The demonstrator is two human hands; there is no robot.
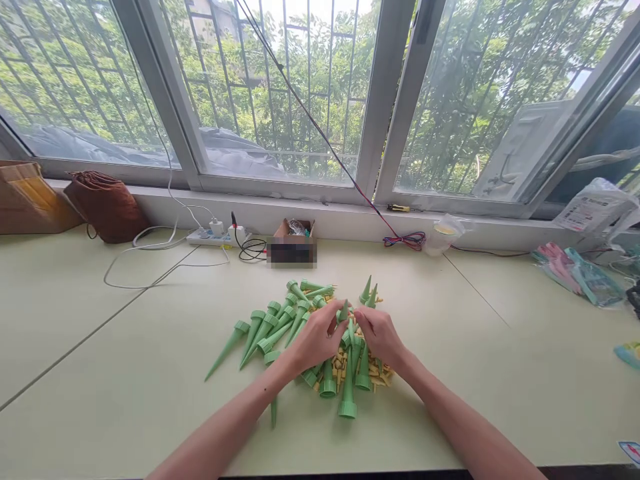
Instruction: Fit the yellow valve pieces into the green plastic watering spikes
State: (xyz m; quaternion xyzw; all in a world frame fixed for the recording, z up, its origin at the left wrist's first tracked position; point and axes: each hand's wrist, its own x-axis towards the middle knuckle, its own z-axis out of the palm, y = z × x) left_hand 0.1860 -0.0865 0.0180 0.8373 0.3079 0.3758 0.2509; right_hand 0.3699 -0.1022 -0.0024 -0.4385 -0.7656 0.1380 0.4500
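My left hand (320, 337) is closed around a green plastic cone spike (344, 311), whose pointed tip sticks up between thumb and fingers. Close beside it, my right hand (381, 335) has its thumb and fingertips pinched together; anything between them is too small or hidden to make out. Both hands are over a heap of green ribbed-cap spikes (349, 390), mixed with small yellow plastic fittings (383, 377). More green spikes (233, 347) lie to the left of my left hand, points toward me. Two spikes (367, 290) stand upright beyond my right hand.
Along the back are a power strip (210, 237) with cables, a small cardboard box (300, 230), coiled wire (407, 240) and a plastic cup (443, 237). A brown bag (105, 207) sits far left; packaged pink and teal items (580, 270) lie far right.
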